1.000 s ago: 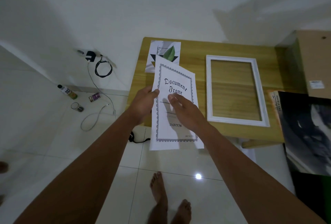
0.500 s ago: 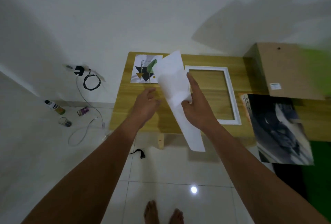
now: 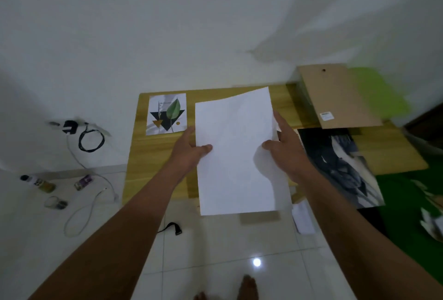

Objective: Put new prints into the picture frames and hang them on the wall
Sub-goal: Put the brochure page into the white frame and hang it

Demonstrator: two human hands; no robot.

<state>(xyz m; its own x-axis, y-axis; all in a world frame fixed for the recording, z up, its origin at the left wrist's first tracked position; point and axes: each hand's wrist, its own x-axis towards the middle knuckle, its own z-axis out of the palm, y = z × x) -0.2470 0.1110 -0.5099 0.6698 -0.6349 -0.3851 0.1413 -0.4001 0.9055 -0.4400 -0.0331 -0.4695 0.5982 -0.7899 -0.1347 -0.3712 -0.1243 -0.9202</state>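
Note:
I hold a white paper sheet (image 3: 236, 153), blank side up, above the wooden table (image 3: 153, 153). My left hand (image 3: 189, 150) pinches its left edge with the thumb on top. At the right edge my right hand (image 3: 285, 146) grips it the same way. The sheet hides the white picture frame on the table. A leaf print (image 3: 167, 114) with a green leaf and dark triangles lies flat at the table's back left. A brown frame backing board (image 3: 335, 98) lies at the back right. A dark print (image 3: 340, 165) hangs over the table's front right edge.
The white wall rises right behind the table. On the tiled floor at left lie a charger with cables (image 3: 81, 136), small bottles (image 3: 38, 182) and a black strap (image 3: 171, 227). A green mat (image 3: 412, 204) covers the floor at right. My bare feet (image 3: 247, 287) stand on the floor below the table's front edge.
The sheet has been turned over: its printed "Document Frame" side faced me, now the blank side does. My left hand let go mid-turn and holds the left edge again. The view shifted right.

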